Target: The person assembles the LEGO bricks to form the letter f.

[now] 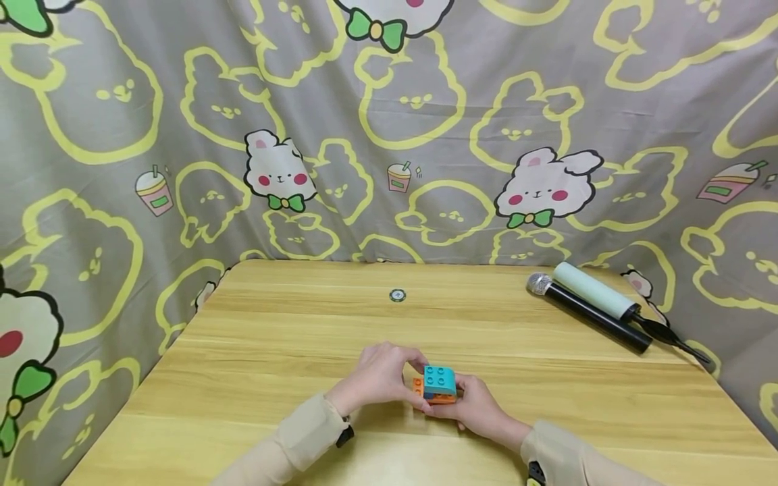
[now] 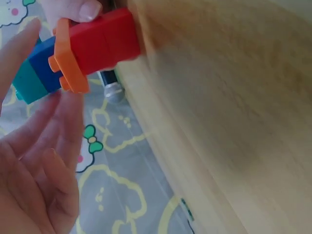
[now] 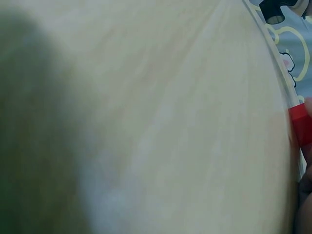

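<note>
A small stack of toy building bricks (image 1: 439, 381) is held between both hands just above the wooden table. From one end, it has a teal curved brick (image 2: 30, 84), a blue brick (image 2: 46, 68), an orange plate (image 2: 68, 61) with studs, and red bricks (image 2: 105, 41). My left hand (image 1: 379, 378) holds the teal end, its thumb and fingers on opposite sides. From the other side, my right hand (image 1: 483, 408) grips the stack, with a thumb (image 2: 87, 10) against the red part. In the right wrist view only a red corner (image 3: 301, 124) shows.
On the table (image 1: 292, 324), a round chip (image 1: 398, 295) lies toward the back. A black microphone (image 1: 589, 314) and a pale green cylinder with a black handle (image 1: 595, 290) lie at the right. Patterned grey cloth (image 1: 340, 223) hangs behind and along both sides.
</note>
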Tool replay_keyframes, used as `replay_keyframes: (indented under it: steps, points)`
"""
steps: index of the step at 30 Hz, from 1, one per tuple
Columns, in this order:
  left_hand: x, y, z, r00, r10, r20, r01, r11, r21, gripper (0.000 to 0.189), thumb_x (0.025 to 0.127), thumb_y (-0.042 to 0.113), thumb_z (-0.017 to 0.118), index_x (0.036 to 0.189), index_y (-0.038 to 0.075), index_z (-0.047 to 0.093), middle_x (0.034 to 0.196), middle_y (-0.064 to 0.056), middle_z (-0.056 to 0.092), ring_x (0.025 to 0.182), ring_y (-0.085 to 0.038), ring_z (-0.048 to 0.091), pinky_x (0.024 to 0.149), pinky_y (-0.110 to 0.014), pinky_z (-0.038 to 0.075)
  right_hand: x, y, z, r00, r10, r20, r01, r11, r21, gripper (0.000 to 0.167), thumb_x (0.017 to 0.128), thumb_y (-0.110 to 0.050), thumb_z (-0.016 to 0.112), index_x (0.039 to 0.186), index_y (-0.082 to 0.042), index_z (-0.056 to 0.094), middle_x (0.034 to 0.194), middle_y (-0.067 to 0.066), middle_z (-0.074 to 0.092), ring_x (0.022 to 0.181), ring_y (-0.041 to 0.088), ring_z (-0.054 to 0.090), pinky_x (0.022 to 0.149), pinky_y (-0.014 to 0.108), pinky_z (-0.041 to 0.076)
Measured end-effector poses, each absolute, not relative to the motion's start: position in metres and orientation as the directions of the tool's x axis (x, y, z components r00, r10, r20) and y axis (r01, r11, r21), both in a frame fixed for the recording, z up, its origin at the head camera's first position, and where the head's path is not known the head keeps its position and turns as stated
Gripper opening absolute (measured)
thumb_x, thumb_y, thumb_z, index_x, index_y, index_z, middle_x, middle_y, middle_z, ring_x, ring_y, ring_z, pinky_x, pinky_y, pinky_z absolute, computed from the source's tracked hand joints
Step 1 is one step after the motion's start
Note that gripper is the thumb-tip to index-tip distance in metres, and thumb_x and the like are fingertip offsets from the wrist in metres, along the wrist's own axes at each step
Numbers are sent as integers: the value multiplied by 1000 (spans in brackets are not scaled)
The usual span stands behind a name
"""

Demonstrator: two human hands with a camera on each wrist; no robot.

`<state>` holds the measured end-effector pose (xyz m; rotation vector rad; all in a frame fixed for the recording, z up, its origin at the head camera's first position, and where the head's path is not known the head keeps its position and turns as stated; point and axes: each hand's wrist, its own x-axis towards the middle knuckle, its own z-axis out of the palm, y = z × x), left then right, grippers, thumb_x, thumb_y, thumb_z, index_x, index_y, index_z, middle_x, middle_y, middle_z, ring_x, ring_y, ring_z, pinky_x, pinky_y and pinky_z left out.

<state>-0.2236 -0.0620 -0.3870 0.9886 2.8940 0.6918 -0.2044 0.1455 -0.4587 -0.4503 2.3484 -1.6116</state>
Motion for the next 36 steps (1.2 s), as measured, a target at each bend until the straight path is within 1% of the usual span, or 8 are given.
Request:
replay_keyframes:
  steps: [3, 8, 16, 21, 24, 31, 34, 36]
  points:
    - [-224, -64, -390, -807, 581, 107, 575, 732, 366, 50, 58, 55, 85, 97, 27, 73, 94, 16, 72, 55, 2, 38, 47, -19, 23, -204, 146, -458, -919, -393, -43, -101, 340, -935, 45, 73, -27, 83, 110, -6, 68, 98, 9, 73, 39, 7, 45, 39, 23, 42]
    - [-225, -65, -396, -813, 576, 86, 568, 750, 338, 42, 61, 52, 85, 95, 29, 73, 91, 19, 71, 66, 5, 48, 53, -19, 31, -203, 145, -457, -918, -392, -58, -83, 335, -939, 45, 73, -28, 83, 110, -8, 68, 98, 8, 73, 39, 9, 44, 38, 24, 42]
    - [-225, -63, -396, -816, 573, 80, 564, 756, 334, 38, 63, 46, 85, 93, 28, 73, 89, 19, 71, 68, 4, 51, 54, -19, 33, -203, 144, -455, -920, -386, -67, -78, 348, -934, 44, 73, -25, 83, 110, -8, 68, 99, 9, 72, 40, 7, 44, 39, 21, 41]
    - [-225, -63, -393, -819, 570, 72, 557, 757, 341, 36, 62, 44, 86, 91, 27, 73, 88, 18, 71, 66, 3, 50, 54, -20, 33, -203, 150, -450, -922, -378, -85, -44, 320, -946, 55, 72, -26, 84, 119, -6, 62, 117, 19, 64, 41, 8, 44, 39, 22, 40]
    - [-226, -64, -393, -825, 561, 61, 545, 765, 343, 35, 63, 43, 86, 91, 26, 73, 90, 18, 71, 69, 2, 51, 56, -21, 33, -204, 155, -446, -933, -346, -98, -18, 318, -948, 57, 73, -25, 84, 121, -6, 60, 125, 21, 58, 41, 8, 42, 39, 21, 38]
    - [-228, -67, -396, -830, 553, 66, 537, 761, 364, 35, 63, 43, 86, 91, 26, 73, 90, 17, 72, 73, 2, 55, 56, -21, 34, -204, 164, -437, -946, -311, -95, -10, 321, -947, 45, 75, -20, 81, 111, -3, 62, 111, 13, 63, 40, 5, 36, 39, 18, 33]
    - [-229, -68, -396, -828, 556, 74, 541, 757, 367, 34, 66, 42, 85, 93, 24, 74, 93, 15, 72, 73, 1, 55, 55, -20, 33, -204, 164, -434, -949, -302, -89, -15, 324, -946, 43, 75, -20, 81, 110, -2, 64, 109, 12, 65, 39, 5, 36, 39, 19, 33]
    - [-230, -68, -395, -824, 561, 84, 549, 751, 366, 34, 69, 42, 83, 96, 23, 75, 96, 14, 73, 70, 1, 52, 52, -19, 31, -206, 164, -432, -955, -285, -85, -14, 330, -944, 43, 75, -21, 81, 110, -2, 65, 109, 12, 66, 39, 5, 35, 38, 18, 33]
